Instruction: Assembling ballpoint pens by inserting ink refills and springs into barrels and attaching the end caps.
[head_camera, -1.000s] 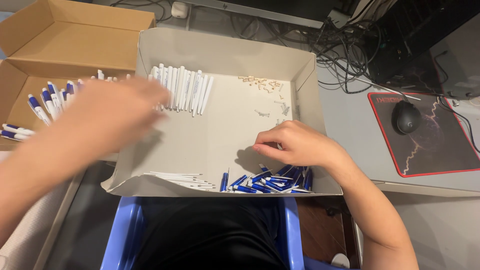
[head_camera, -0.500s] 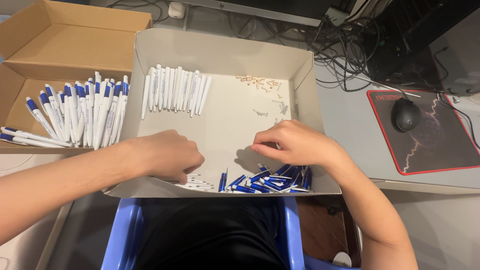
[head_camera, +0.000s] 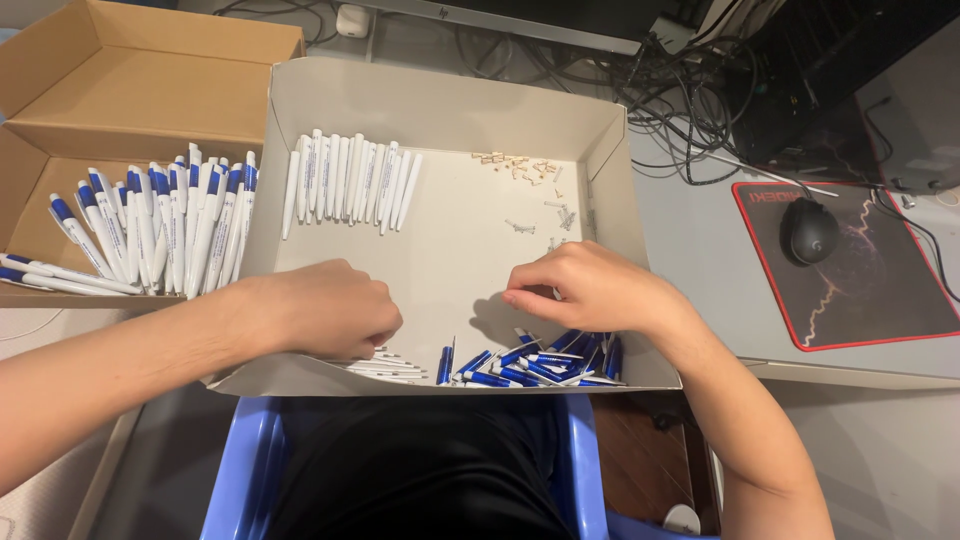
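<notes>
A: What's at the far left?

B: An open brown cardboard box (head_camera: 120, 90) with a crowd of assembled white pens with blue clips and tips (head_camera: 150, 235) lying in it, most pointing away from the person.

A: And next to it?

B: A shallow grey-white cardboard tray (head_camera: 450, 110). At its back left lies a tidy row of plain white pen barrels (head_camera: 345, 180). The left hand (head_camera: 325, 310) rests at the tray's near left edge, fingers curled under into a loose fist over a few thin white pen refills (head_camera: 385, 368) lying flat on the tray floor. Whether it actually grips one, I cannot tell; the fingertips are hidden.

A: Further right?

B: Small tan springs and bits (head_camera: 520, 168) are scattered at the back of the tray. The right hand (head_camera: 590, 290) hovers just above a heap of blue pen parts (head_camera: 540, 362) in the near right corner, its fingers drawn narrow with thumb and forefinger pinched together; anything between them is too small to make out.

A: Beyond the tray?

B: A black computer mouse (head_camera: 808, 230) on a dark mouse mat with a red border (head_camera: 880, 290), and tangled black cables (head_camera: 700, 100) behind.
</notes>
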